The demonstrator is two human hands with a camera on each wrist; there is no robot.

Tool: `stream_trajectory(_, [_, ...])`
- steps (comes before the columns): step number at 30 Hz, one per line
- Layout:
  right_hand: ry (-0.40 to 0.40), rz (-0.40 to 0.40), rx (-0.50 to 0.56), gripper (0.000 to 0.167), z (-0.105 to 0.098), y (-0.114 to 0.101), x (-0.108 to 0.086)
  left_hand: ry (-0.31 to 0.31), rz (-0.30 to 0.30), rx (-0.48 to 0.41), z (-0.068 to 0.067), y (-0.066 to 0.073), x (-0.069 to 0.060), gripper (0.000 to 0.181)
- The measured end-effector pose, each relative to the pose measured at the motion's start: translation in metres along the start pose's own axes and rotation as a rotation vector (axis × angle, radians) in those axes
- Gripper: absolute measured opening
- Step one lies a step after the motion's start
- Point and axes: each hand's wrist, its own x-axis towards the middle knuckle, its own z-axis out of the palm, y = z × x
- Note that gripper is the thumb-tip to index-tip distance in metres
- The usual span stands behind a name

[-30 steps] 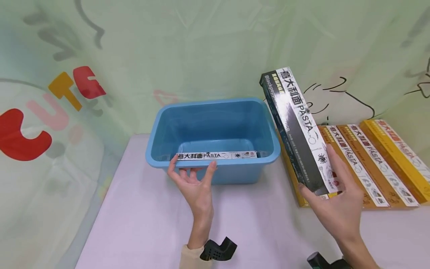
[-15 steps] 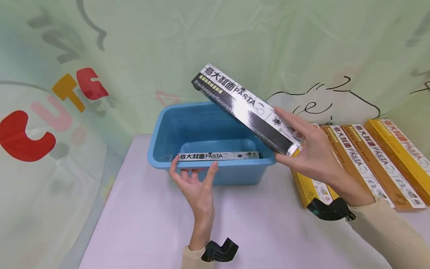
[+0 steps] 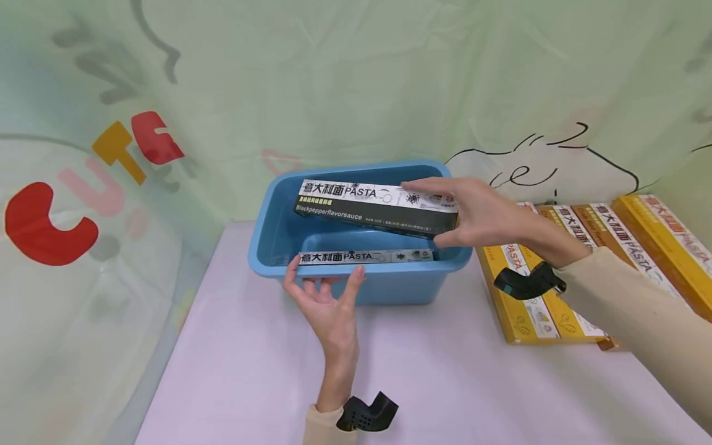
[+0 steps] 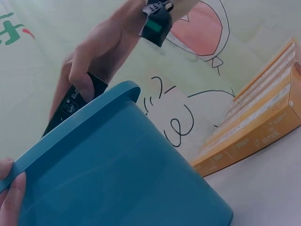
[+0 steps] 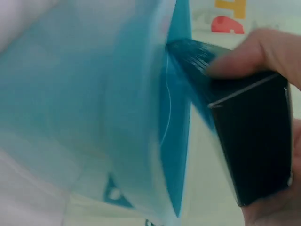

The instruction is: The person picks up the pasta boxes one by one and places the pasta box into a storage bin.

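Note:
A black-and-white box of black pepper pasta (image 3: 372, 207) is gripped at its right end by my right hand (image 3: 473, 210), thumb on the near side and fingers along the far side. It slants over the opening of a blue plastic tub (image 3: 356, 287), its left end lower, in the right wrist view as a dark box (image 5: 251, 141). Inside the tub, along the near wall, stands another pasta box (image 3: 367, 256) with only its white edge showing. My left hand (image 3: 330, 318) holds the near rim of the tub, and its fingertips (image 4: 14, 197) show on that rim in the left wrist view.
Several yellow and brown pasta boxes (image 3: 523, 309) lie side by side on the table (image 3: 445, 377) right of the tub, partly covered by my right forearm. A green printed curtain (image 3: 345, 80) hangs behind and to the left.
My right hand has carried the black pasta box leftward from above the row of boxes to over the tub, turning it nearly crosswise and lowering it. The left hand stays at the rim.

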Motion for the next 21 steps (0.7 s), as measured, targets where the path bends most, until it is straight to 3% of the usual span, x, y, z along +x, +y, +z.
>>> stream_trajectory(10, [-0.208, -0.059, -0.136, 0.078, -0.005, 0.005, 0.038, 0.017, -0.019, -0.004, 0.001, 0.0, 0.001, 0.093])
stream_trajectory(21, [-0.342, -0.007, -0.12, 0.074, -0.004, 0.008, 0.07, 0.009, -0.016, -0.011, 0.001, 0.0, -0.001, 0.093])
